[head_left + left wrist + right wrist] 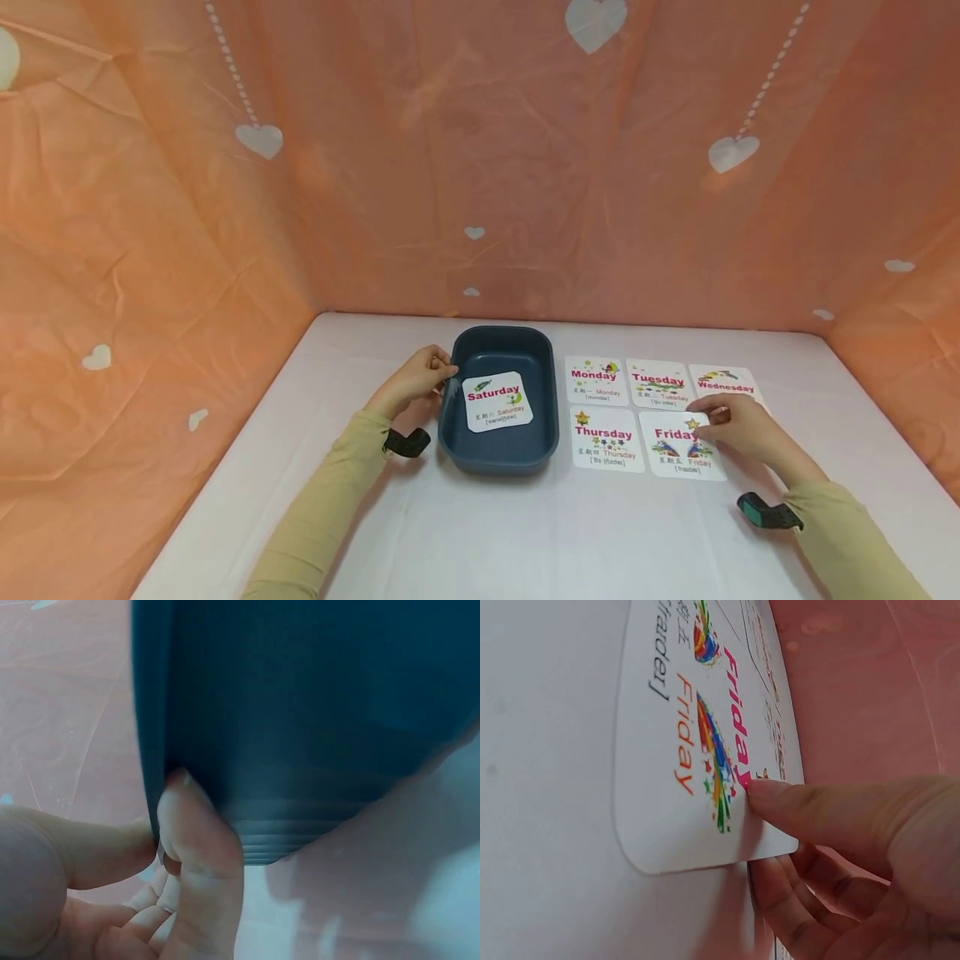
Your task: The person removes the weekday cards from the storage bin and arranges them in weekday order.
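Note:
A dark blue rectangular basin [501,457] stands on the table, with a white "Saturday" card [498,402] lying tilted inside it. My left hand [417,379] pinches the basin's left rim between thumb and finger; the left wrist view shows the basin wall [300,712] close up. To the right of the basin, my right hand [746,429] holds the right edge of the "Friday" card [675,454]. Seen from the right wrist, the thumb [769,796] lies on the card's printed face, the other fingers at its edge and partly hidden behind it.
Beside the basin, "Monday" [596,383] and "Tuesday" [652,392] cards lie in a back row with a "Wednesday" card [723,379], partly covered by the right hand. A "Thursday" card [606,454] sits left of Friday. Orange cloth [525,167] with hearts hangs round the white table [525,542].

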`<state>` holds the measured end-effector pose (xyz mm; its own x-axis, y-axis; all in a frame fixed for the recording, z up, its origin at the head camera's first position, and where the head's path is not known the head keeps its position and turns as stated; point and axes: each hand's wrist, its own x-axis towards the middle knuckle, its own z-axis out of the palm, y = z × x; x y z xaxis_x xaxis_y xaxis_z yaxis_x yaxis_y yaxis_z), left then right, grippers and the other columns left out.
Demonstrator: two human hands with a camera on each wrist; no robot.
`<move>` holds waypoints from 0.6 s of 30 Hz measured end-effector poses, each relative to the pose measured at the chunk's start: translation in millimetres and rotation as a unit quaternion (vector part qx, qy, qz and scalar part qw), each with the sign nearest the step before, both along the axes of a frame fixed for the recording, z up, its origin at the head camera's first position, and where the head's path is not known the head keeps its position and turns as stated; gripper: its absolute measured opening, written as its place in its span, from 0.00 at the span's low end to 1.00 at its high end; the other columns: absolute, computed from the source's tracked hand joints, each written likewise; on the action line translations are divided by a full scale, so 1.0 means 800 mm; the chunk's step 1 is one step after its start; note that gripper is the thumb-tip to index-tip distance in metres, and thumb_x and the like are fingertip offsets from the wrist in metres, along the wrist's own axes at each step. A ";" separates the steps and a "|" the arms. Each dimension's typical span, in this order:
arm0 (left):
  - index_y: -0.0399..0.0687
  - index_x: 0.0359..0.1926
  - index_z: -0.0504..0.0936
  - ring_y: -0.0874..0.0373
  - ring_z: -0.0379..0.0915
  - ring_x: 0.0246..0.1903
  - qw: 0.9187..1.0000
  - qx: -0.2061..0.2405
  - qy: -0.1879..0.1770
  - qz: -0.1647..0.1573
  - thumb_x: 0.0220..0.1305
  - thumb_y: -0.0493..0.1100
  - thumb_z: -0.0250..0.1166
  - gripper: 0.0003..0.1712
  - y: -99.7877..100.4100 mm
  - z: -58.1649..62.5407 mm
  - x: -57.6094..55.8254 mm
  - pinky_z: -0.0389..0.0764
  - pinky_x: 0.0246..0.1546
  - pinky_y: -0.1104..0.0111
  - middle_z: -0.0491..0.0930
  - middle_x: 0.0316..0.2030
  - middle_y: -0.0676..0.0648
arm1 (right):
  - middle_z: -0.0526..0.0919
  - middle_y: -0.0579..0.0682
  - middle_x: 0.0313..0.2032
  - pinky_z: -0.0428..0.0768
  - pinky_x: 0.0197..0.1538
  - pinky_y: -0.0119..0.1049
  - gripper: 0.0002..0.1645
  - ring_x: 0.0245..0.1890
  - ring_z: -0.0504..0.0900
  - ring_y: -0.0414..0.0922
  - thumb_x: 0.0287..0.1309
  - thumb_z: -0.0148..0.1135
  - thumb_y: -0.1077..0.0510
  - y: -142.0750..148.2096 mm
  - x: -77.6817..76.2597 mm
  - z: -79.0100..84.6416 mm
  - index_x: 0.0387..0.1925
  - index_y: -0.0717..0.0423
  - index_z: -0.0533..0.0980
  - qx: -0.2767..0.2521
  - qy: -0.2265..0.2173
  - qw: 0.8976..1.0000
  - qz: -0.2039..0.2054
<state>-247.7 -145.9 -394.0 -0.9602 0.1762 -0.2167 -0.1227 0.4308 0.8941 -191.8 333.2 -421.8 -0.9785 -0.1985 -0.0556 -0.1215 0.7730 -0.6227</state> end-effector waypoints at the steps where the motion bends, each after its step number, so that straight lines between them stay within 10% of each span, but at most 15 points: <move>1: 0.37 0.46 0.68 0.55 0.71 0.24 1.000 0.000 -0.002 0.001 0.69 0.39 0.58 0.11 0.000 0.000 0.000 0.77 0.22 0.66 0.71 0.27 0.45 | 0.78 0.56 0.37 0.74 0.36 0.38 0.21 0.35 0.75 0.49 0.46 0.73 0.64 -0.001 0.001 0.000 0.44 0.68 0.79 -0.001 -0.001 1.000 -0.001; 18: 0.36 0.45 0.68 0.56 0.70 0.24 1.000 0.003 -0.002 -0.001 0.69 0.38 0.58 0.10 0.001 0.002 0.001 0.76 0.22 0.68 0.70 0.27 0.45 | 0.77 0.56 0.35 0.72 0.37 0.40 0.19 0.35 0.73 0.51 0.46 0.72 0.64 -0.006 0.005 0.001 0.42 0.69 0.79 0.009 0.013 1.000 -0.020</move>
